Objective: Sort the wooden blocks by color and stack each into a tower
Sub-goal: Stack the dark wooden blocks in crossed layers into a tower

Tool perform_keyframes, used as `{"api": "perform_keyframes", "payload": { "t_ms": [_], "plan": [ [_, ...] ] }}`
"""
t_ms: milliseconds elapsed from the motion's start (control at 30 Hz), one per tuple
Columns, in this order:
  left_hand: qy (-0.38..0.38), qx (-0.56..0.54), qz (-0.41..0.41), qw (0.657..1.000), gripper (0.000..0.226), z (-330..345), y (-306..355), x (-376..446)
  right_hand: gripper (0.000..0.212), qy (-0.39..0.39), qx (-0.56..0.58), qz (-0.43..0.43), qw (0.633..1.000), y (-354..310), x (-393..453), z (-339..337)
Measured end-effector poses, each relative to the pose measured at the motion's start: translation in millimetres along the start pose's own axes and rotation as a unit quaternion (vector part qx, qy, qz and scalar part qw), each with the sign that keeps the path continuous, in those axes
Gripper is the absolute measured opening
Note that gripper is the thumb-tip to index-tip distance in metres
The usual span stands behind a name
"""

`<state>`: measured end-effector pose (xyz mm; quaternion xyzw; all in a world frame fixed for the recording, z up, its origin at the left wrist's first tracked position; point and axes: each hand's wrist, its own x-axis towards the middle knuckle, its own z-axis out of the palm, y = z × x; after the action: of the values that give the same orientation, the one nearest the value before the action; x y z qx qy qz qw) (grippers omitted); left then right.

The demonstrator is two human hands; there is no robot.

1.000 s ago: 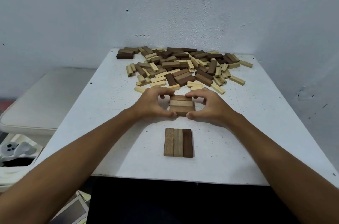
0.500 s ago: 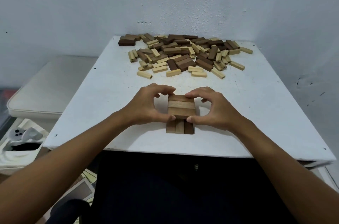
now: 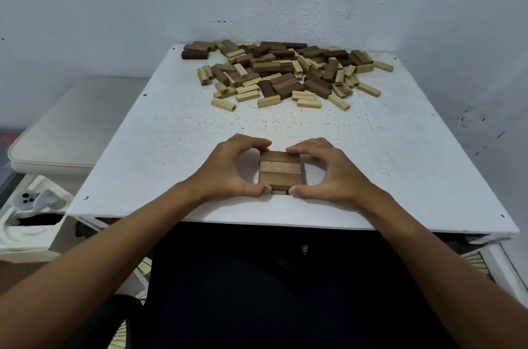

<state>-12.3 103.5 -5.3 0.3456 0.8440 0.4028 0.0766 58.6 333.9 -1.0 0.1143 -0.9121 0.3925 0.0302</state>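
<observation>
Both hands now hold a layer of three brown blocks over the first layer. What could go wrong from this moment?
1. The top layer is pinched only at its ends by the left hand and right hand; the middle block might slip out.
2. The bottom layer is almost hidden, so the top one may land off centre.
3. The tower stands near the table front edge, so a nudge could drop blocks.

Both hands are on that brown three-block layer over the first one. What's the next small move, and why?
Probably let go with both hands. The brown layer lies crosswise over the lower layer, whose ends barely show beneath it, so it looks seated. Left hand and right hand can then reach to the mixed pile.
</observation>
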Motion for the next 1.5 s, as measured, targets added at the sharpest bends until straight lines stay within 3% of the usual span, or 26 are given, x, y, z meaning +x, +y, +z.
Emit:
{"api": "perform_keyframes", "payload": {
  "t_ms": [1367, 1500],
  "plan": [
    [0.015, 0.009, 0.048, 0.999, 0.076, 1.7, -5.0, -2.6, 0.086, -0.031, 0.049, 0.047, 0.997, 4.8, -1.2, -1.7],
    [0.017, 0.004, 0.045, 0.999, 0.076, 1.4, -4.7, -3.4, 0.075, -0.007, 0.085, 0.054, 0.995, 8.3, -2.5, -1.3]
  ]
}}
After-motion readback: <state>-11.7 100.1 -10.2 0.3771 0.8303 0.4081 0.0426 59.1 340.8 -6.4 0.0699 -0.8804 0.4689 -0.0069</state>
